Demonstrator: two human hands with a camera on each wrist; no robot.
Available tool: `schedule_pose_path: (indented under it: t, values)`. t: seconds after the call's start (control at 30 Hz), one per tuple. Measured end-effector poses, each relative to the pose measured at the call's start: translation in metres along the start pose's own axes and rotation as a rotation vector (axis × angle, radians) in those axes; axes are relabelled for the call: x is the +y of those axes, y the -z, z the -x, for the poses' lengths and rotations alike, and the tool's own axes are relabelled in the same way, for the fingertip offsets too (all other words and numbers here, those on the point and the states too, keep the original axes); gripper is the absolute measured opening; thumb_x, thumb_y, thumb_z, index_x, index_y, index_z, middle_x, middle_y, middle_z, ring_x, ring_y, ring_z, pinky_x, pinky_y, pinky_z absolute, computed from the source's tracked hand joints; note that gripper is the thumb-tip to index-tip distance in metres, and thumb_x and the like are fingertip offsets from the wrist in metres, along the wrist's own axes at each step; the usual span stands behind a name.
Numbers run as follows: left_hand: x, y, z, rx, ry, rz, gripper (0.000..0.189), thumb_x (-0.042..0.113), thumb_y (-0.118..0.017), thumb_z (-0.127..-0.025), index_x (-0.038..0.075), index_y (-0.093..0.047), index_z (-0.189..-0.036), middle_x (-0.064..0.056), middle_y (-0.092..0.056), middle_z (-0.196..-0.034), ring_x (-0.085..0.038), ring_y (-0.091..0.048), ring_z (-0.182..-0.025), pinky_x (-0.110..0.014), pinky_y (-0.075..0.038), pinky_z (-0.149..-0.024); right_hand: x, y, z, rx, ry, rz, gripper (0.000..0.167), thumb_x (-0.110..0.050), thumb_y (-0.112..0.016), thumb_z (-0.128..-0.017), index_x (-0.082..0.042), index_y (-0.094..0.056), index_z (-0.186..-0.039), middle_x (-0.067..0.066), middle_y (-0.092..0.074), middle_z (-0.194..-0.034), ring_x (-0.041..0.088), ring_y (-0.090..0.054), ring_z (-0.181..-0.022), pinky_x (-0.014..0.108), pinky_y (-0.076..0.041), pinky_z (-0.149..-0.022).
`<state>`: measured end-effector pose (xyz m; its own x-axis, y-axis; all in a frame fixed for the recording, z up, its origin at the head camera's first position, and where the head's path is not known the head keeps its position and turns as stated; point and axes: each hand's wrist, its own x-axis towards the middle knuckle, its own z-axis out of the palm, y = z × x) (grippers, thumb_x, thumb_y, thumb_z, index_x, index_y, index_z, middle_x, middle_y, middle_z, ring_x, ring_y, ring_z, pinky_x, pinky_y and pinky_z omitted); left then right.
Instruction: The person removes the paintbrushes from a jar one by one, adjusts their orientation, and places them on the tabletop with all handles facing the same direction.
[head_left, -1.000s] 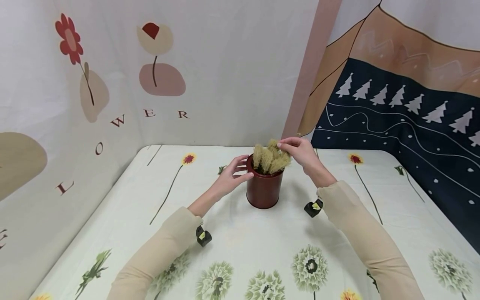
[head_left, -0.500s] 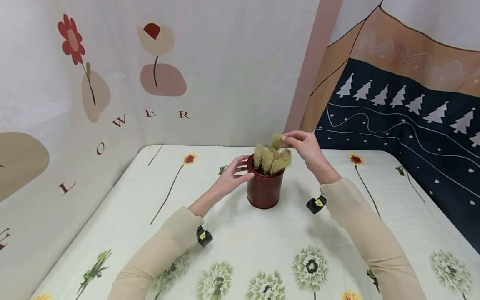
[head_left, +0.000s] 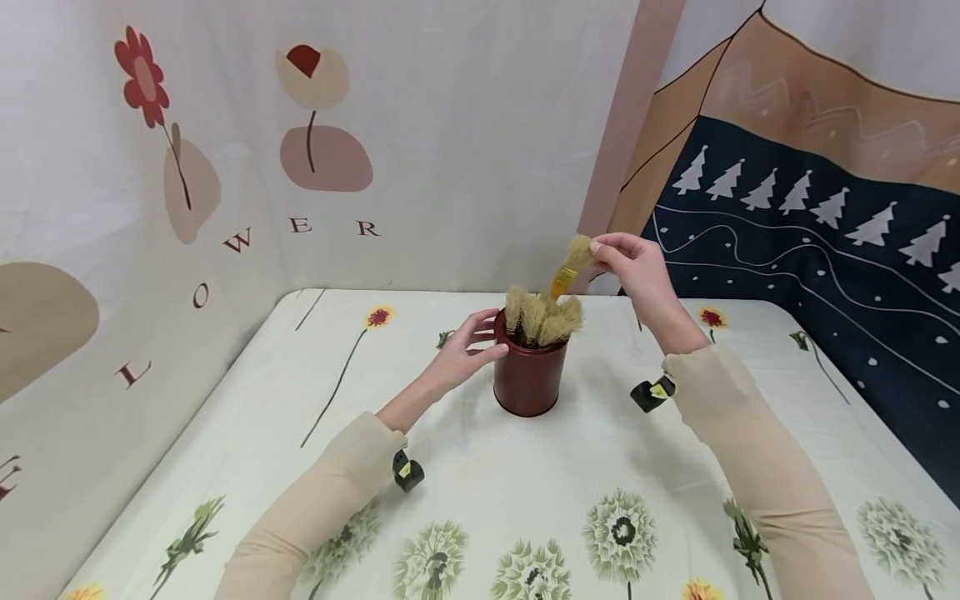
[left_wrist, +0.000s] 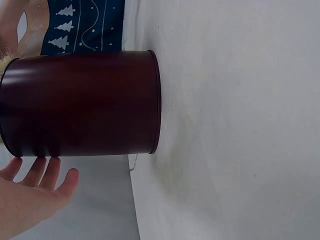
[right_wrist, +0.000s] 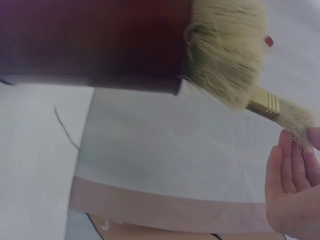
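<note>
In the head view, a dark red cylindrical can (head_left: 528, 379) stands upright, with several bristle-end-up paintbrushes (head_left: 534, 318) crowded in its mouth. My left hand (head_left: 459, 357) is at its left side near the rim, thumb in front and fingers spread; fingertips touch the wall in the left wrist view. Above the can's back right, my right hand (head_left: 636, 268) pinches a paintbrush (head_left: 572, 268) by the tip of its pale bristles. This brush slants, its brass ferrule and the top of an orange handle showing; the lower handle is hidden behind the other bristles.
The can stands on a table with a white flower-printed cloth (head_left: 465, 458). Behind it hangs a pale printed curtain (head_left: 465, 150), and a dark cloth with white trees (head_left: 787, 242) at the right. Small black cameras hang at both wrists.
My right hand has moved up and to the right, raising one paintbrush out of the bunch so its ferrule and some handle show. My left hand and the can have stayed in place.
</note>
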<state>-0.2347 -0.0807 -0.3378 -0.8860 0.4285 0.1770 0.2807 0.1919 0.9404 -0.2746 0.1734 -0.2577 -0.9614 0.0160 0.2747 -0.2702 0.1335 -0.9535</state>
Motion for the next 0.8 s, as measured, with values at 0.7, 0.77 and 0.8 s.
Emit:
schedule_pose_path:
  t: [0.7, 0.77, 0.8]
  values:
    - [0.001, -0.001, 0.001, -0.001, -0.004, 0.014, 0.058, 0.013, -0.056, -0.087, 0.003, -0.027, -0.136, -0.019, -0.036, -0.129, -0.029, -0.038, -0.116, -0.039, -0.035, -0.092, -0.043, 0.030, 0.005, 0.099, 0.277, -0.029, 0.013, -0.014, -0.059, -0.085, -0.004, -0.063, -0.092, 0.007, -0.057, -0.092, 0.018, -0.055, -0.085, 0.019, -0.044, -0.079]
    - [0.001, -0.001, 0.001, -0.001, -0.008, 0.015, 0.058, 0.013, -0.056, -0.087, 0.002, -0.027, -0.136, -0.019, -0.036, -0.129, -0.030, -0.038, -0.116, -0.040, -0.035, -0.092, -0.046, 0.032, 0.006, 0.108, 0.279, -0.007, 0.014, -0.015, -0.059, -0.085, -0.004, -0.062, -0.094, 0.008, -0.057, -0.094, 0.018, -0.055, -0.086, 0.019, -0.044, -0.079]
    - [0.001, -0.001, 0.001, -0.001, -0.010, 0.015, 0.058, 0.013, -0.056, -0.087, 0.002, -0.027, -0.136, -0.019, -0.036, -0.129, -0.030, -0.038, -0.116, -0.040, -0.035, -0.092, -0.047, 0.033, 0.006, 0.111, 0.277, 0.009, 0.015, -0.016, -0.059, -0.085, -0.005, -0.062, -0.094, 0.008, -0.057, -0.095, 0.017, -0.055, -0.087, 0.019, -0.043, -0.079]
